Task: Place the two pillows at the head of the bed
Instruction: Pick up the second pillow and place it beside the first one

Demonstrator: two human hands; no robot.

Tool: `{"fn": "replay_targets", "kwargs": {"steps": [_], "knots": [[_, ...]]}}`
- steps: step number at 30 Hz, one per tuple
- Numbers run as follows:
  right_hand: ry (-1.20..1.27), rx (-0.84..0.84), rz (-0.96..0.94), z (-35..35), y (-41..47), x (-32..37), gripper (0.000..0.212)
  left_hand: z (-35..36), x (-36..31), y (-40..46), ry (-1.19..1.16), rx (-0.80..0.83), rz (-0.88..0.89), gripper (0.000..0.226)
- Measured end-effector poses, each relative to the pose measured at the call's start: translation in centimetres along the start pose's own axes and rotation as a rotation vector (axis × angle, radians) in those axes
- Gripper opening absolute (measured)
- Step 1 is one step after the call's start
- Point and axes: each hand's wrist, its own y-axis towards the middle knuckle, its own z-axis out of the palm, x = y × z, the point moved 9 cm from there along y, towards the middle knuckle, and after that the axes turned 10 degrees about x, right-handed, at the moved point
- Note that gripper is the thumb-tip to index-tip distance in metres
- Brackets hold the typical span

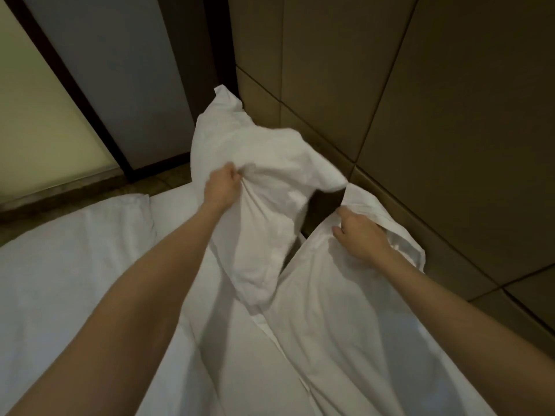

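One white pillow (264, 181) is lifted off the bed, tilted, its far corner pointing up toward the wall corner. My left hand (222, 184) grips a bunch of its cover on the left side. A second white pillow (336, 295) lies lower right against the padded headboard (450, 145). My right hand (360, 232) clutches its upper edge. Between the two pillows a dark gap shows. The bed (75, 280) with its white cover fills the lower left.
Brown padded wall panels rise on the right. A dark-framed frosted glass panel (39, 121) and a grey panel stand at the left. A strip of brown floor (90, 187) runs past the bed's far edge.
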Motion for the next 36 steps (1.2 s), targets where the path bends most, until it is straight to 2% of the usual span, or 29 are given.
{"fn": "replay_targets", "kwargs": {"steps": [3, 6, 9, 12, 14, 16, 20, 22, 25, 28, 31, 36], "knots": [[0.176, -0.144, 0.033, -0.7, -0.3, -0.5, 0.025, 8.5, 0.1, -4.8, -0.105, 0.239, 0.039, 0.021], [0.422, -0.139, 0.101, -0.5, -0.1, -1.7, 0.048, 13.4, -0.4, -8.1, -0.287, 0.386, 0.033, 0.020], [0.387, -0.142, 0.134, -0.6, 0.9, -1.7, 0.062, 13.1, 0.2, -8.6, -0.367, 0.332, 0.003, 0.023], [0.438, -0.138, 0.153, -0.7, 2.5, -1.1, 0.047, 11.9, 2.5, -9.2, -0.389, 0.200, -0.095, 0.032], [0.346, -0.167, 0.101, -2.2, 3.5, 0.1, 0.025, 11.9, 3.6, -9.8, -0.434, 0.220, -0.140, 0.045], [0.230, -0.265, 0.004, -5.4, 3.8, 1.7, 0.011, 12.7, 3.3, -9.9, -0.411, 0.344, -0.115, 0.057], [0.135, -0.403, -0.151, -9.2, 1.9, 2.8, 0.007, 14.0, 1.2, -9.5, -0.339, 0.511, -0.046, 0.061], [0.081, -0.352, -0.082, -7.7, 0.8, 1.1, 0.009, 14.9, 0.9, -10.0, -0.309, 0.600, -0.072, 0.061], [-0.012, -0.144, 0.028, -3.4, -0.4, -1.4, 0.016, 15.9, 1.4, -11.3, -0.244, 0.696, -0.088, 0.060], [0.067, -0.169, 0.123, -3.0, -0.7, -2.8, 0.009, 15.4, 2.5, -12.1, -0.292, 0.647, -0.164, 0.054], [0.133, -0.218, 0.253, -3.4, -1.3, -4.1, 0.018, 13.1, 3.2, -12.3, -0.390, 0.495, -0.246, 0.042], [0.379, -0.297, 0.279, -3.4, -4.5, -5.5, 0.018, 9.6, 3.2, -13.7, -0.651, 0.349, -0.285, 0.032]]}}
